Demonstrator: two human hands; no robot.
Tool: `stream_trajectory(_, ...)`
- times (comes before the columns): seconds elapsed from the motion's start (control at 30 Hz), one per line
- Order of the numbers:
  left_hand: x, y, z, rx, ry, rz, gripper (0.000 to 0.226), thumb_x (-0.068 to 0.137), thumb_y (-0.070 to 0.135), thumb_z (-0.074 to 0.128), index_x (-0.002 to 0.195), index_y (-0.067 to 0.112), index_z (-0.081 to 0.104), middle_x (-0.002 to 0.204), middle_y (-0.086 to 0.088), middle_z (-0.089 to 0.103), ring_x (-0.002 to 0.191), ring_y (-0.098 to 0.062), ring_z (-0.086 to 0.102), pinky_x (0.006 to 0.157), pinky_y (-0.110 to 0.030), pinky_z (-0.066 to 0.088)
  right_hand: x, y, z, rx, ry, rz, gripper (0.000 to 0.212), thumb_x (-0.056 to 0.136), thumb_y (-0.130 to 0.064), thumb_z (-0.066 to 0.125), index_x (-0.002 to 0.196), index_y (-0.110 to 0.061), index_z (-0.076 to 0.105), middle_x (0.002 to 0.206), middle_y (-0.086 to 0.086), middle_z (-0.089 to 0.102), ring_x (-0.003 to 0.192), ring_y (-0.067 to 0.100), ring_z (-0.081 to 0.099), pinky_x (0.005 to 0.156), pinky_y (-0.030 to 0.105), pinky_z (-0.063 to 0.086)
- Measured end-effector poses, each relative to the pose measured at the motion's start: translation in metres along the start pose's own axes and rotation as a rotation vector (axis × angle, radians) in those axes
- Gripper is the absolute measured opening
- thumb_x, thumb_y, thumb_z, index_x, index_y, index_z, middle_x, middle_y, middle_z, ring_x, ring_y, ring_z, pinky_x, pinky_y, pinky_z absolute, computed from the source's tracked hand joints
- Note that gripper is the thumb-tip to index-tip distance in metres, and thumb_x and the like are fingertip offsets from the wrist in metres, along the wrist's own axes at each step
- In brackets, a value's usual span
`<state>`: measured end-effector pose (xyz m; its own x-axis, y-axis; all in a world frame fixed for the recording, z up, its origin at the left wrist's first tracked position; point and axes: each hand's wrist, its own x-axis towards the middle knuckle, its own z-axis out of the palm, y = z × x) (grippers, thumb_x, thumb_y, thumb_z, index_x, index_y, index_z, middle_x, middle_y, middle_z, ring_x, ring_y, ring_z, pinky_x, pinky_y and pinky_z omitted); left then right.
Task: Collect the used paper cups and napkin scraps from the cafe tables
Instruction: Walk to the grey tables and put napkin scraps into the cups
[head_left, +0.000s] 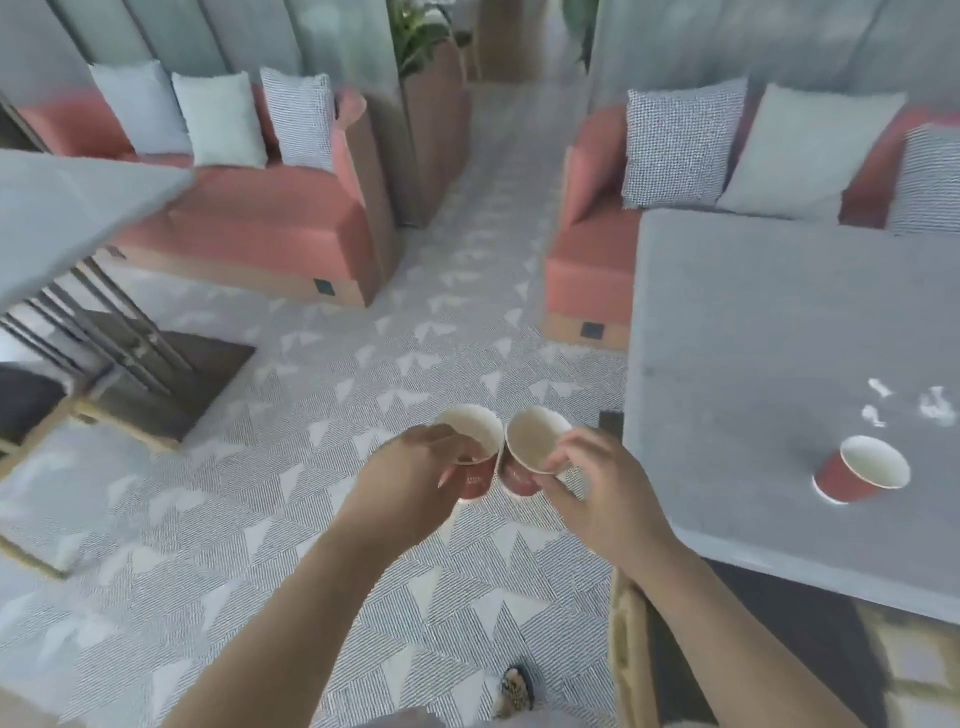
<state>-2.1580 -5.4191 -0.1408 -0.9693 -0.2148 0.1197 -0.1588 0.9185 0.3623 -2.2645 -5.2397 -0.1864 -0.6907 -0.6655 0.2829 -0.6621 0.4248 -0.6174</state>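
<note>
Pink sofas (249, 228) bearing pale cushions (218, 117) flank a triangle-patterned carpet (415, 364).

A grey carpet with white triangles (311, 519) fills the centre, with coral upholstered benches (260, 223) bearing pale and checked cushions (218, 119) at ten and two o'clock, grey-green panelled walls (234, 31) at twelve and a grey rectangular table (753, 338) at three.

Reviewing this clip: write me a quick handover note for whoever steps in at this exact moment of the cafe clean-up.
Left grip: holds a red paper cup at its rim.
Right grip: pinches a second cup beside it, both over the floor.
Done: two cups in hand.
Left: a third cup stands on the grey table to the right, with napkin scraps lying just beyond it.
</note>
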Motion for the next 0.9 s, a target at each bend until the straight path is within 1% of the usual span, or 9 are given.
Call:
stream_trajectory(0.17, 0.074, -0.01, 0.019, -0.058, -0.111, 0.133, 0.015, 0.082, 0.018, 0.063, 0.095, 0.023, 0.069, 0.098, 0.007, 0.068, 0.086, -0.019, 0.063, 0.064, -0.031, 0.053, 0.029, 0.03, -0.003, -0.03, 0.092, 0.149, 0.017, 0.074, -0.019, 0.076, 0.074, -0.016, 0.06, 0.081, -0.006, 0.059, 0.081, 0.007, 0.052, 0.068, 0.007, 0.036)
stream_trajectory(0.27, 0.126, -0.012, 0.034, -0.095, -0.181, 0.221, 0.013, 0.084, 0.023, 0.059, 0.095, 0.024, 0.067, 0.097, 0.008, 0.066, 0.089, -0.018, 0.061, 0.07, -0.031, 0.051, 0.044, 0.05, -0.006, -0.057, 0.174, 0.232, 0.017, 0.073, -0.014, 0.076, 0.074, -0.014, 0.06, 0.08, -0.004, 0.06, 0.08, 0.011, 0.055, 0.068, 0.013, 0.04)
stream_trajectory(0.4, 0.199, -0.007, 0.049, -0.125, -0.289, 0.389, 0.013, 0.086, 0.028, 0.057, 0.095, 0.025, 0.066, 0.099, 0.008, 0.065, 0.094, -0.018, 0.058, 0.078, -0.035, 0.051, 0.069, 0.069, -0.013, -0.138, 0.326, 0.39, 0.017, 0.072, -0.013, 0.074, 0.073, -0.017, 0.057, 0.079, -0.009, 0.06, 0.08, 0.008, 0.054, 0.067, 0.009, 0.039)
stream_trajectory(0.53, 0.269, -0.002, 0.058, -0.083, -0.374, 0.578, 0.019, 0.087, 0.033, 0.054, 0.102, 0.027, 0.064, 0.104, 0.01, 0.064, 0.101, -0.015, 0.057, 0.083, -0.037, 0.049, 0.097, 0.081, -0.017, -0.232, 0.454, 0.56, 0.015, 0.073, -0.017, 0.074, 0.073, -0.016, 0.059, 0.08, -0.006, 0.062, 0.08, 0.012, 0.056, 0.063, 0.025, 0.048)
stream_trajectory(0.6, 0.3, 0.0, 0.065, -0.086, -0.402, 0.651, 0.021, 0.087, 0.037, 0.054, 0.103, 0.028, 0.063, 0.103, 0.012, 0.063, 0.101, -0.013, 0.056, 0.082, -0.034, 0.049, 0.11, 0.088, -0.017, -0.243, 0.507, 0.623, 0.015, 0.072, -0.017, 0.074, 0.073, -0.016, 0.059, 0.079, -0.005, 0.061, 0.078, 0.014, 0.056, 0.063, 0.027, 0.048)
stream_trajectory(0.67, 0.325, 0.005, 0.074, -0.083, -0.436, 0.717, 0.022, 0.087, 0.038, 0.055, 0.105, 0.029, 0.062, 0.104, 0.013, 0.063, 0.1, -0.012, 0.057, 0.081, -0.033, 0.049, 0.12, 0.094, -0.016, -0.248, 0.555, 0.691, 0.015, 0.072, -0.017, 0.074, 0.073, -0.018, 0.06, 0.08, -0.006, 0.061, 0.078, 0.013, 0.055, 0.065, 0.026, 0.046)
stream_trajectory(0.73, 0.345, 0.012, 0.085, -0.091, -0.471, 0.782, 0.02, 0.087, 0.035, 0.057, 0.105, 0.03, 0.062, 0.106, 0.013, 0.064, 0.101, -0.012, 0.057, 0.083, -0.034, 0.049, 0.125, 0.1, -0.016, -0.259, 0.596, 0.755, 0.014, 0.073, -0.016, 0.074, 0.074, -0.018, 0.061, 0.082, -0.006, 0.061, 0.08, 0.014, 0.055, 0.067, 0.025, 0.045)
stream_trajectory(0.83, 0.37, 0.028, 0.103, -0.087, -0.512, 0.878, 0.017, 0.086, 0.032, 0.058, 0.103, 0.033, 0.062, 0.105, 0.014, 0.064, 0.1, -0.011, 0.057, 0.082, -0.032, 0.047, 0.127, 0.113, -0.018, -0.258, 0.632, 0.832, 0.012, 0.072, -0.012, 0.073, 0.074, -0.014, 0.062, 0.083, -0.002, 0.063, 0.083, 0.02, 0.057, 0.071, 0.03, 0.047)
stream_trajectory(0.9, 0.384, 0.042, 0.117, -0.089, -0.547, 0.929, 0.016, 0.085, 0.029, 0.059, 0.101, 0.033, 0.062, 0.102, 0.014, 0.063, 0.099, -0.012, 0.057, 0.079, -0.03, 0.046, 0.125, 0.124, -0.023, -0.267, 0.661, 0.884, 0.012, 0.071, -0.01, 0.072, 0.074, -0.015, 0.061, 0.083, -0.006, 0.062, 0.084, 0.019, 0.057, 0.071, 0.027, 0.046)
